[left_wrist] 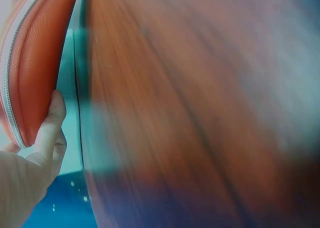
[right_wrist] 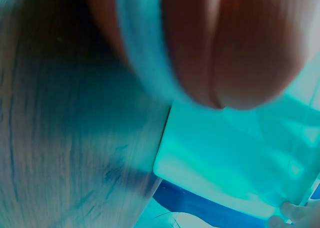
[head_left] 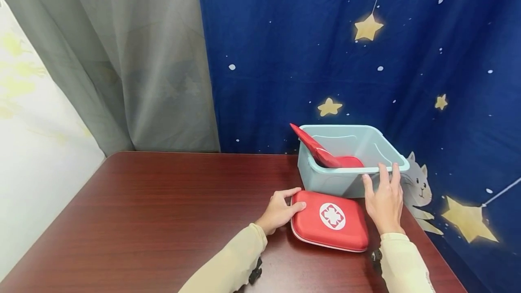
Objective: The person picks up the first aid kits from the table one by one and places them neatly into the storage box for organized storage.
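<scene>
A red zipped first-aid case (head_left: 314, 226) with a white cross emblem lies face up in front of a pale blue plastic bin (head_left: 325, 184). My left hand (head_left: 281, 210) grips the case's far left corner, thumb on top and the other fingers along its edge. In the left wrist view, fingers (left_wrist: 46, 138) press the zipped side of the case (left_wrist: 42, 62). My right hand (head_left: 384, 200) touches the bin's front rim near its right corner, fingers extended and spread. Whether the case fully rests on the table cannot be told.
Inside the bin, a red pointed item (head_left: 315, 148) leans over the left rim, beside another red piece (head_left: 349, 162). The brown table (head_left: 163, 211) extends left. Behind hang a grey curtain (head_left: 163, 80) and a blue star-patterned curtain (head_left: 277, 58); the table's right edge is close to the bin.
</scene>
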The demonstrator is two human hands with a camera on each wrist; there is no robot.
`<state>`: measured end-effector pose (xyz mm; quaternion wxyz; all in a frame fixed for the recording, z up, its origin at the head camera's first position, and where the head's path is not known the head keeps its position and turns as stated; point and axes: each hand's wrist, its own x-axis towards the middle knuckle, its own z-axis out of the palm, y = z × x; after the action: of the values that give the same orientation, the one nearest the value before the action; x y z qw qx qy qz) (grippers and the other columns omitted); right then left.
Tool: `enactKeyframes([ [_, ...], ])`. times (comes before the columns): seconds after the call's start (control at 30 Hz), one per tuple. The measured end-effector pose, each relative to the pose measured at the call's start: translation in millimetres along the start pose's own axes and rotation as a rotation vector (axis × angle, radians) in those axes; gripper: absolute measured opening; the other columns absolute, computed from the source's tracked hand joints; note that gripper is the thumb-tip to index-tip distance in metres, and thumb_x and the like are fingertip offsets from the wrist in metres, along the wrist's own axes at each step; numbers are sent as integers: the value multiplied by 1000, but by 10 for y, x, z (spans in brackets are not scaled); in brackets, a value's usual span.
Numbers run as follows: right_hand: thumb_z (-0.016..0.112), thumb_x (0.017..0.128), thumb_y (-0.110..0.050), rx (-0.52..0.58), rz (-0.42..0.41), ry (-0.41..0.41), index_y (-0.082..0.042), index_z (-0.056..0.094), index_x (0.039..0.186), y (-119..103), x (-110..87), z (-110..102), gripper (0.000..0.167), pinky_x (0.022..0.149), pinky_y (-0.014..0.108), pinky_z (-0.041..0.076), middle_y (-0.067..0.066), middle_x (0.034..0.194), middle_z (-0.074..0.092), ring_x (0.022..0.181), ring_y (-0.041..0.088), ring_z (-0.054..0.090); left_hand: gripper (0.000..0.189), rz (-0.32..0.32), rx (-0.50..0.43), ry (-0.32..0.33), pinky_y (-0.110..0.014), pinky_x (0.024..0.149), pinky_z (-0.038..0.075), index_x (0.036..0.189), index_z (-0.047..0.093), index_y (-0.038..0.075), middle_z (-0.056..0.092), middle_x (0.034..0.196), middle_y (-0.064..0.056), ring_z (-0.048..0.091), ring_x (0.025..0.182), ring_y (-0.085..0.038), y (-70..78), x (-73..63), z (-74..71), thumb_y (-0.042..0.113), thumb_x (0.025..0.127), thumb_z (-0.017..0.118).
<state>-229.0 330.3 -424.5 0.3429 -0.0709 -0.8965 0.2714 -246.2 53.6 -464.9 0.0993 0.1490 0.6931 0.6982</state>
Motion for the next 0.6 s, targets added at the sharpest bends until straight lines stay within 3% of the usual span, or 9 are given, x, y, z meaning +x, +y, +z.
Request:
enactKeyframes([
  [0.3,58,100,-29,0,-12,2,-6,41,148,1,-9,-18,56,109,71,25,21,162,17,138,54,31,51,-10,-11,-31,-37,73,61,137,58,1,69,115,-18,73,84,-23,27,-1,-238,9,88,72],
  [0.6,58,100,-29,0,-13,5,-6,41,149,25,-7,-14,56,109,70,24,21,162,17,138,53,31,52,-57,30,-29,-37,69,61,137,60,8,67,119,-15,73,75,-24,85,-36,-504,17,88,75],
])
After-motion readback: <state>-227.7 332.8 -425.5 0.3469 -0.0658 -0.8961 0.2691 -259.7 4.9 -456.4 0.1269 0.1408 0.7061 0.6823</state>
